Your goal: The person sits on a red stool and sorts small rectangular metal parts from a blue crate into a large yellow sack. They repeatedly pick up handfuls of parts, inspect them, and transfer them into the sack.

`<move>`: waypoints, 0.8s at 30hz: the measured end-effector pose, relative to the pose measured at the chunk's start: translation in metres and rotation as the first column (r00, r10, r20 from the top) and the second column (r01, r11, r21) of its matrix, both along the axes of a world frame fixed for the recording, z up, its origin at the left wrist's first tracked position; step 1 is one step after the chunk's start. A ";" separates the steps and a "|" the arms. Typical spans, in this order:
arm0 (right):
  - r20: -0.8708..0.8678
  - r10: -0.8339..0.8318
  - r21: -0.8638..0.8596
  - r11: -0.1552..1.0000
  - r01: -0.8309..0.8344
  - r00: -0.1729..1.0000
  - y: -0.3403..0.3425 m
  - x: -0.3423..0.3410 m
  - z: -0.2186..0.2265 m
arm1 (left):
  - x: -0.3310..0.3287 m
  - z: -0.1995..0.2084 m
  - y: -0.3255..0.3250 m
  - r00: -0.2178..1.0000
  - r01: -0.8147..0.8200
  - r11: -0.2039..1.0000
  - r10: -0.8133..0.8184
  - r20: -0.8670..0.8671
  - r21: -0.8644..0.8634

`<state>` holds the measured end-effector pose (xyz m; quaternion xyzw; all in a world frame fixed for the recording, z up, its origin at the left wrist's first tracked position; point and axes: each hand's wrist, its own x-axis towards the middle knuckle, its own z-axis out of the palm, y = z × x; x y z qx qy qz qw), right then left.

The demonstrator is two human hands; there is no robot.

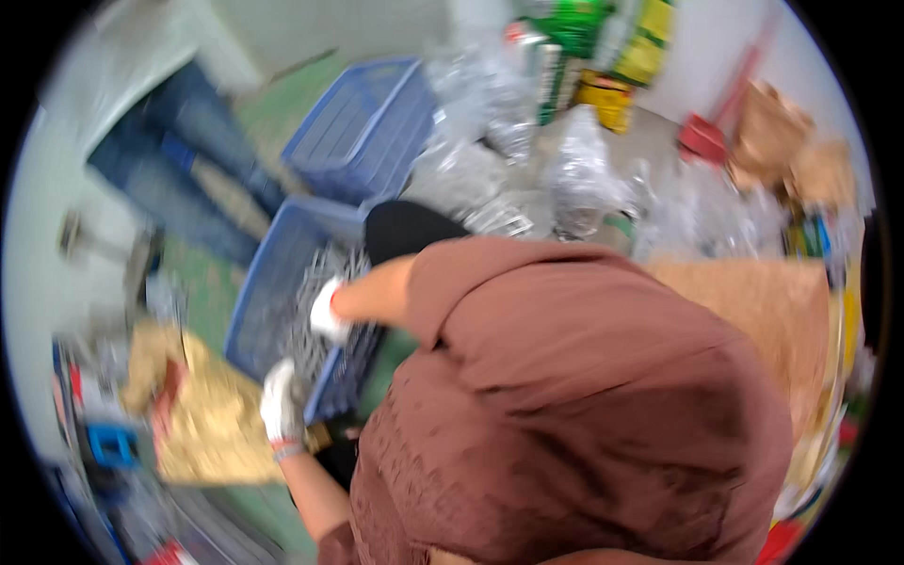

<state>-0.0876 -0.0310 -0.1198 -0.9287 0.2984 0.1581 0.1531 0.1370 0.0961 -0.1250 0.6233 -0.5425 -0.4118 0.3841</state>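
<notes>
Snugly, a blue bin (252,320) sits near a second blue bin (325,127), another person's jeans-clad legs (223,122) and a yellow sack (221,410); green floor (193,287) shows between legs and sack, beside the first bin. Grey pieces (299,325) lie inside that bin. The white-gloved right hand (330,313) reaches among them, the left hand (281,400) is at the rim; whether either grips, I cannot tell.
</notes>
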 end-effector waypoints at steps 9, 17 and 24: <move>-0.309 -0.141 0.036 0.987 0.160 0.940 -0.117 -0.054 -0.041 | -0.028 0.047 0.007 0.988 -0.143 0.963 0.152 -0.023 0.227; -0.504 -0.017 0.116 0.989 0.087 0.864 -0.167 -0.008 -0.144 | -0.025 0.051 -0.034 0.953 -0.261 0.932 0.208 0.219 0.250; -0.391 -0.156 0.048 0.981 0.189 0.907 -0.167 0.008 -0.186 | -0.014 0.049 -0.070 0.966 -0.128 0.887 0.010 0.258 0.444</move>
